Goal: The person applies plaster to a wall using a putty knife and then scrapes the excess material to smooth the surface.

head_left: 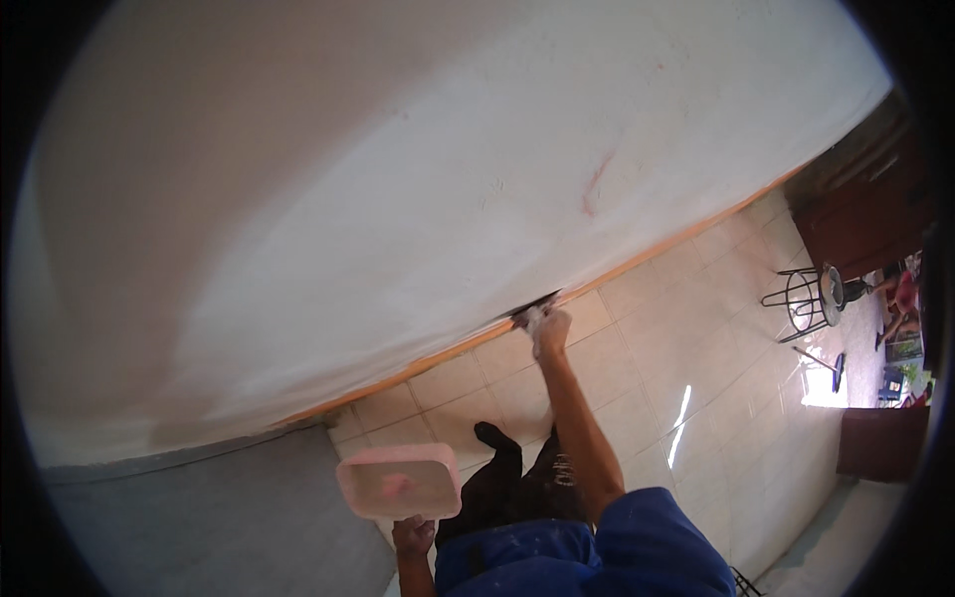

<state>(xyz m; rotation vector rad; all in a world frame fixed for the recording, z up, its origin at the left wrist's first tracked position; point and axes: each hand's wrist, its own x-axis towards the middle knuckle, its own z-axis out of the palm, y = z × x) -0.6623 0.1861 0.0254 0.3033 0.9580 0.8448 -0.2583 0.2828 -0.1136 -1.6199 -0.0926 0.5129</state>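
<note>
My right hand (552, 330), smeared with white, is closed at the end of my outstretched arm. It grips a putty knife, whose dark wide blade (535, 303) lies against the white wall (398, 229) just above the orange strip along its foot. The handle is mostly hidden by the fingers. Lower down, my left hand (413, 535) is closed on the near edge of a pink rectangular basin (398, 455), tilted so that its inside shows. A small pink patch is visible on the basin's bottom.
Pale tiles (637, 368) cover the floor. A grey surface (219, 507) lies at the lower left. To the right stand a round stool (806, 301) and dark reddish-brown furniture (860, 224). Beyond it, a person (905, 294) is partly visible by a bright opening.
</note>
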